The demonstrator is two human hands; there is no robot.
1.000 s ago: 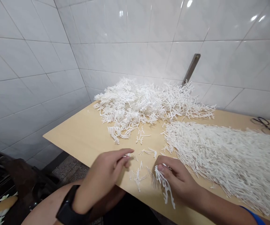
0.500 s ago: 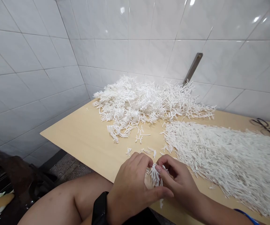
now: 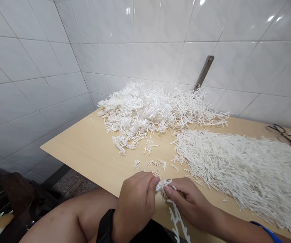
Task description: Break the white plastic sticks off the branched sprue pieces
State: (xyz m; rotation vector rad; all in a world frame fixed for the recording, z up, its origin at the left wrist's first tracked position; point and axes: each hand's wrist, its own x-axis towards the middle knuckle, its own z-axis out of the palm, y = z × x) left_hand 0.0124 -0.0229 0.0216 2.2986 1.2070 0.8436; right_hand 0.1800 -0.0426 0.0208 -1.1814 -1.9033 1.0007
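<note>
White tiles [image 3: 160,27] back the table [image 3: 84,138]; near its front edge I see left hand [image 3: 137,194] and right hand [image 3: 189,199] pinching one sprig [image 3: 177,219]. Tangled pile [image 3: 145,111] seemingly left, loose heap [image 3: 238,172] probably done.

On the left, a hand could slide over a wide open part of the bench [image 3: 79,143]. At the back, a big tangled white pile [image 3: 145,108] blocks the way, with the wall [image 3: 160,60] behind. A wide white heap [image 3: 241,162] fills the right side. Little white bits [image 3: 152,163] lie just past the left hand [image 3: 137,195] and right hand [image 3: 193,200].
</note>
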